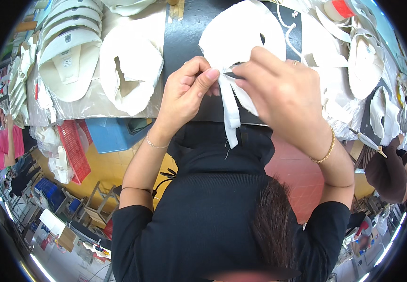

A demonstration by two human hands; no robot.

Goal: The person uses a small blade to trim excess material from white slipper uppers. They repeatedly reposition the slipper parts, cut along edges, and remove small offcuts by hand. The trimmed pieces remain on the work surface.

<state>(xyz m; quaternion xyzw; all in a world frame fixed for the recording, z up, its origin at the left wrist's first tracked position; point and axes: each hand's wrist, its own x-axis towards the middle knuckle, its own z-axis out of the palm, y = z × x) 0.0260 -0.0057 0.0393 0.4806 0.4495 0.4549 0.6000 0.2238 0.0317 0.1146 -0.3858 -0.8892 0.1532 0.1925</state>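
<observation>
A white fabric shoe-upper piece (241, 33) lies on the black work surface (184, 33), with a doubled white strap (230, 110) hanging off its near edge. My left hand (187, 91) pinches the strap's top between thumb and fingers. My right hand (278, 94) holds a thin dark pointed tool (234, 74) whose tip meets the fabric right beside my left fingertips. Both wrists carry thin bracelets.
Stacks of white upper pieces (69, 51) and a single one (130, 70) lie on plastic sheeting at the left. More white pieces (368, 56) pile up at the right. Below the table stand a red basket (74, 148) and a blue box (111, 134). Another person (1, 145) sits far left.
</observation>
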